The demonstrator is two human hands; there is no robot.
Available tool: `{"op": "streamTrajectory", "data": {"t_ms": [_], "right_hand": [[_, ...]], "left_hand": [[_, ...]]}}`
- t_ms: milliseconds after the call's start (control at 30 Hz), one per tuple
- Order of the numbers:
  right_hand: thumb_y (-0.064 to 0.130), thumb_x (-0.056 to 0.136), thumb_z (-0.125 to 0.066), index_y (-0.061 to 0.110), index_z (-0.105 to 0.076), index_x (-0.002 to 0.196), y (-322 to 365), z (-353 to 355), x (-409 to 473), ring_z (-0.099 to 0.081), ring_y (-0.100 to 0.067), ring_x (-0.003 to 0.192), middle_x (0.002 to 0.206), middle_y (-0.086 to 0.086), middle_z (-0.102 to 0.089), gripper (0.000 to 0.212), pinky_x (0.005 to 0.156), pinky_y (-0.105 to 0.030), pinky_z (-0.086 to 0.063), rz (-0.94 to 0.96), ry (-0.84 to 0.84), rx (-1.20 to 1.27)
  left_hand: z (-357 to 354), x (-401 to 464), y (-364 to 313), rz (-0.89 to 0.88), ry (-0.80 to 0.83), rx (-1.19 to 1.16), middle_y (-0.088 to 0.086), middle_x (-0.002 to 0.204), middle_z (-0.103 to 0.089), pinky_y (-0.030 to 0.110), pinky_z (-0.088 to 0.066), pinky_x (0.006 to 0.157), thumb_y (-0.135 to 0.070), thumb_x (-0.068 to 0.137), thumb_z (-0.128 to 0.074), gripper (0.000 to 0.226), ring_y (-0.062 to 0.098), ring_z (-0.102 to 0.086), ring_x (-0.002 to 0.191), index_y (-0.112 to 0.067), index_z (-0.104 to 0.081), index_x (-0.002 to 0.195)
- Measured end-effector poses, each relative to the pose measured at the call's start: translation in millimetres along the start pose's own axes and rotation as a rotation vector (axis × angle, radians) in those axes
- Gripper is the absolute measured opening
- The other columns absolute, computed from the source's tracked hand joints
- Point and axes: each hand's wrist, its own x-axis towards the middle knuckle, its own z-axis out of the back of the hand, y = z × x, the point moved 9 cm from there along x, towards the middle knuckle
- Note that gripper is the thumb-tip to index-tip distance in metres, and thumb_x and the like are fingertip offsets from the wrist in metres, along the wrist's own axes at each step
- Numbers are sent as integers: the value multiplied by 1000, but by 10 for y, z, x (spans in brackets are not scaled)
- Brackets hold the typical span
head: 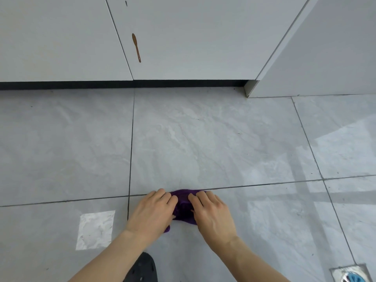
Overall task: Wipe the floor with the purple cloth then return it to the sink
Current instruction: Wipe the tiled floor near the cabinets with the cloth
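Purple cloth point(184, 208) lies bunched on the grey tiled floor point(203, 139), pinned beneath both of a person's bare hands, just on the near side of a dark grout line that crosses the tiles. The left hand point(153, 212) rests palm down over the cloth's left edge, fingers spread only a little and laid flat on the fabric; a small purple corner shows below its heel. The right hand point(211, 213) presses palm down on the cloth's right side, fingers together and slightly curled at the tips, which touch the fabric. The two hands sit close, nearly meeting over the cloth, with a crumpled ridge of purple showing between them. Neither hand closes around the cloth; both bear on it from above. Behind them stand white cabinet doors point(61, 37) over a black kick strip point(122, 84); a brown drip streak point(136, 47) runs down one door. A bright square patch of light point(95, 230) falls on the tile left of the left forearm. A metal floor drain point(351, 274) with a blue centre sits at the lower right, well apart from the cloth. A black perforated shoe point(142, 268) shows between the forearms
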Motion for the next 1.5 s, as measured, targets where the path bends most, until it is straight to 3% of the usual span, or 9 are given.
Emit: {"op": "streamTrajectory", "data": {"t_ms": [133, 267, 567, 700, 800, 900, 1067, 1200, 1500], "right_hand": [[10, 42, -85, 24, -65, 71, 50, 17, -210, -52, -13, 53, 64, 8, -55, 38, 45, -23, -39, 51, 139, -5], [31, 41, -85, 29, -63, 60, 52, 145, -322, -52, -10, 45, 55, 10, -55, 29, 39, -23, -27, 106, 194, -16], [10, 72, -72, 20, -68, 101, -127, 378, -28, -60, -22, 77, 88, 3, -65, 31, 67, -32, -54, -85, 14, 86], [20, 78, -53, 18, -63, 114, -136, 229, -163, -59, -30, 115, 122, -3, -64, 37, 100, -41, -47, -181, -50, 195], [44, 96, -41, 17, -52, 139, -10, 17, -230, -30, -35, 151, 155, -14, -45, 51, 123, -54, -23, -260, -37, 205], [72, 98, -27, 10, -35, 154, 168, -187, -176, -6, -33, 158, 166, -22, -23, 84, 125, -61, -12, -445, 0, 221], [79, 87, -42, 3, -23, 158, 260, -416, -154, -4, -37, 158, 168, -23, -15, 105, 125, -62, -9, -578, -11, 139], [70, 96, -39, 2, -23, 157, 216, -523, -93, -9, -38, 157, 168, -23, -16, 93, 125, -60, -12, -446, -53, 74], [52, 106, -28, 0, -23, 157, 30, -445, 710, -6, -36, 158, 166, -22, -22, 72, 127, -56, -8, -344, -122, 31]], "left_hand": [[-114, -149, -150, -68, 141, -104, -14, 67, -63, 19, -45, 55, -48, 51, -90, 38, 8, -60, 64, -28, -67, 74], [-120, -228, -150, -6, 207, -278, -9, 108, -65, 25, -33, 77, -44, 88, -58, 31, 15, -56, 104, -28, -58, 114], [203, -111, 104, 146, -86, -238, -16, 88, -69, 24, -52, 66, -40, 67, -87, 39, 11, -64, 81, -31, -67, 100], [-10, -145, -13, 106, -56, -366, -19, 101, -68, 19, -47, 80, -55, 79, -69, 40, 6, -61, 93, -35, -61, 112], [-67, -165, 35, 59, -75, -401, -21, 108, -65, 19, -38, 93, -52, 85, -56, 36, 5, -57, 101, -36, -56, 118], [-67, -161, 503, 213, -192, -367, -13, 130, -60, 27, -32, 109, -37, 87, -50, 43, 12, -54, 121, -31, -53, 130], [-212, -51, 1200, 523, -204, -219, 4, 169, -21, 47, -10, 128, -42, 101, -32, 64, 23, -19, 156, -18, -21, 159], [-467, 97, 1290, 541, -137, -170, 8, 171, -9, 53, -10, 127, -50, 102, -24, 70, 25, -3, 159, -16, -10, 162], [-591, 117, 1339, 539, -166, -119, 7, 172, -9, 54, -13, 127, -55, 101, -18, 72, 24, -2, 159, -18, -7, 162]]}}
